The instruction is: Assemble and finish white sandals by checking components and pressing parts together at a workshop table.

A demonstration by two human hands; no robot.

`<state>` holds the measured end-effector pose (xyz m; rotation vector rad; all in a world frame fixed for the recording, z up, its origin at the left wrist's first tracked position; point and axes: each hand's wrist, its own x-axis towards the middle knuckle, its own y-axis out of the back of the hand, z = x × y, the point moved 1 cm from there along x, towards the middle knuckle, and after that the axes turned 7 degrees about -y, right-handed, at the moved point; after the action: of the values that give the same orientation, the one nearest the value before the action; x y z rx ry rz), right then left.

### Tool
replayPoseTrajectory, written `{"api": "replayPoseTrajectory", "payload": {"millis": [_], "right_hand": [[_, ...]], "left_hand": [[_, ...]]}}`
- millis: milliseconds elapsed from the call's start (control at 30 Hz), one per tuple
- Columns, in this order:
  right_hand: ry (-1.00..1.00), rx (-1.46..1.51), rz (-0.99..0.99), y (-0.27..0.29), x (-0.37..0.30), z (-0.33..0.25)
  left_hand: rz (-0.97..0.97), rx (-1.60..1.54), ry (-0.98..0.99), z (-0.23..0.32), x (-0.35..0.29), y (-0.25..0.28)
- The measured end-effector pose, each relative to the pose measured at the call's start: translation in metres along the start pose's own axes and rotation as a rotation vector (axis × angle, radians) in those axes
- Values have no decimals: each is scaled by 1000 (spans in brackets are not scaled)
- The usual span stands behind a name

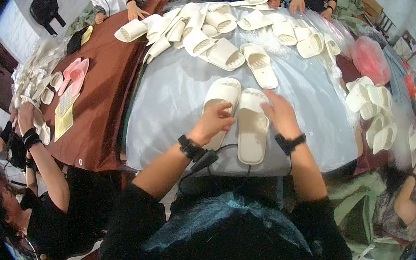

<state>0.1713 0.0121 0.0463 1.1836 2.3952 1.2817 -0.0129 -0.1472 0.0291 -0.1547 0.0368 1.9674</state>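
Two cream-white slide slippers lie side by side before me on the plastic-covered table (164,104), toes pointing away. Over the left slipper (224,89) is my left hand (215,122), its fingers loosely bent and apart; it covers part of the strap and footbed. My right hand (282,116) is at the outer edge of the right slipper (252,130), fingers stretched forward and close to the strap. Neither hand is closed around a slipper. Just beyond the pair lies another white slipper (261,67). Dark bands circle both my wrists.
A heap of white slippers (195,21) spreads across the table's far side. Pink slippers (74,76) and a yellow sheet (64,120) lie on the brown cloth (97,106) at left. More white slippers (368,96) and a pink bag (370,60) are at right. Co-workers surround the tables.
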Motion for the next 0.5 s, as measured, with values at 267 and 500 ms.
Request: {"api": "replayPoseTrajectory", "payload": {"millis": [267, 500], "right_hand": [[-62, -7, -124, -1, -52, -1], [-81, 88, -9, -8, -3, 20]], "left_hand": [[159, 1043, -288, 14, -39, 57], [102, 850, -249, -13, -35, 38]]}}
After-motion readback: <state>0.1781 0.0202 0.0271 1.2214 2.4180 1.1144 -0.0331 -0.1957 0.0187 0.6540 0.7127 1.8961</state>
